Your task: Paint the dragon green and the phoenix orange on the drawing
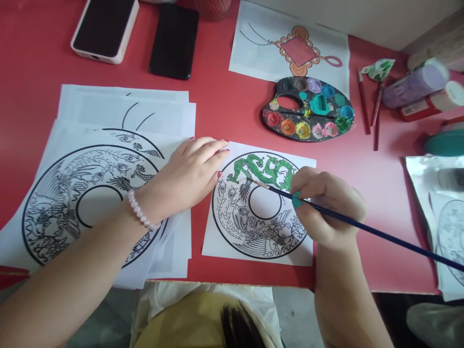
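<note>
My right hand (322, 205) is closed around a thin paintbrush (348, 221) with a long dark blue handle. Its tip points at the green dragon on a round line drawing (226, 241). On that sheet the dragon along the top is painted green, while the phoenix below is black outline on white. My left hand (192, 176), palm down with fingers stretched out, rests at the sheet's upper left edge. Under that wrist lies a stack of papers (177, 116) with a larger round phoenix drawing on top. A paint palette (290, 116) sits above the sheet, with several colours in its wells.
Two phones, one white-edged (105, 29) and one black (174, 43), lie at the back left. A painted knot picture (250, 53) is partly under the palette. Red-handled brushes (364, 104), paint bottles (415, 84) and a plastic-covered drawing (449, 222) are on the right.
</note>
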{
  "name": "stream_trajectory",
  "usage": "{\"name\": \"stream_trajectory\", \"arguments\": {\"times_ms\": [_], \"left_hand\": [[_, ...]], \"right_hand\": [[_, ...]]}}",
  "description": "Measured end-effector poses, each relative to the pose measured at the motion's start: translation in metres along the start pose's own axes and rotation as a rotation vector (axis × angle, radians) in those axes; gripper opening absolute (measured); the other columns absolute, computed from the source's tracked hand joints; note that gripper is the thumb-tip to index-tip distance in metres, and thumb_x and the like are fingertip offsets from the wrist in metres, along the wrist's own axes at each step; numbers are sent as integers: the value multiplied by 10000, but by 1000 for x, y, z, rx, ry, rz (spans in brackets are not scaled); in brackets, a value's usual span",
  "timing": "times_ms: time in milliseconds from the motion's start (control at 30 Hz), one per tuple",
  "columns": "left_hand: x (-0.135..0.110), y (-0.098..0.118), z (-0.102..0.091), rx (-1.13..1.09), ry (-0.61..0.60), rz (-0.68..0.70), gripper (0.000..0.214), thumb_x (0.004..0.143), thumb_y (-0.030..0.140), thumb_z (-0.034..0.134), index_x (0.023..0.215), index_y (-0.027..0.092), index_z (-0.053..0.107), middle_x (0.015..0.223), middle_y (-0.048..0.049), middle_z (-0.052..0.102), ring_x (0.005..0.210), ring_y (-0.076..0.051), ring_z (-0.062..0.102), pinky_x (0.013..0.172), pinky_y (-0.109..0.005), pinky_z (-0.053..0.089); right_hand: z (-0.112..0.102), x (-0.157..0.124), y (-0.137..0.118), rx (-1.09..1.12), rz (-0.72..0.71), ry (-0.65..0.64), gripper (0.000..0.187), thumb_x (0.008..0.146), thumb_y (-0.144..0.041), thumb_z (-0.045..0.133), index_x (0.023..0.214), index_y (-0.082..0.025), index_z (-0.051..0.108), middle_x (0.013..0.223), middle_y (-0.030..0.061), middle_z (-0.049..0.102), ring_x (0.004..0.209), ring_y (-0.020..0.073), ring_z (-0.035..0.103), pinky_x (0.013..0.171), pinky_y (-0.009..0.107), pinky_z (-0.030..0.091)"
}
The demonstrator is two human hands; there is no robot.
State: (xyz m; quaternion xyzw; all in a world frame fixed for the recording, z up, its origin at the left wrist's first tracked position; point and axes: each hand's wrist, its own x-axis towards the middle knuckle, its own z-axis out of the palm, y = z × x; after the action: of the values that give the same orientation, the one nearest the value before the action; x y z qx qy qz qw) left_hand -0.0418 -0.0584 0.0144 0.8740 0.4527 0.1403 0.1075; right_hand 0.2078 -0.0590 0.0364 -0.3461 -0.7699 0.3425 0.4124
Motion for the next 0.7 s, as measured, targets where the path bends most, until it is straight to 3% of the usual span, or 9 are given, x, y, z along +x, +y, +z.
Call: {"name": "stream_trajectory", "arguments": {"times_ms": [233,467,700], "left_hand": [[1,1,0,-38,0,-14,384,917,147,416,1288,88,495,1358,-155,496,1251,-285,428,1066,-493,351],[2,1,0,-31,3,-6,384,924,154,400,1290,97,497,1350,-150,505,1240,-291,441,1050,-509,368],[2,1,1,-22,17,-5,384,923,154,396,1288,99,502,1346,-149,510,1234,-286,449,1048,-511,369]], "right_hand": [[0,0,-3,33,2,-73,182,633,-47,513,657,-218,455,593,-12,435,536,126,407,487,299,344],[-1,0,-1,19,-17,-9,177,629,-55,529,657,-216,462,616,-6,451,542,127,435,476,293,333],[1,-2,-5,42,-13,-102,174,638,-58,511,651,-219,448,597,-10,431,534,125,406,485,302,350]]}}
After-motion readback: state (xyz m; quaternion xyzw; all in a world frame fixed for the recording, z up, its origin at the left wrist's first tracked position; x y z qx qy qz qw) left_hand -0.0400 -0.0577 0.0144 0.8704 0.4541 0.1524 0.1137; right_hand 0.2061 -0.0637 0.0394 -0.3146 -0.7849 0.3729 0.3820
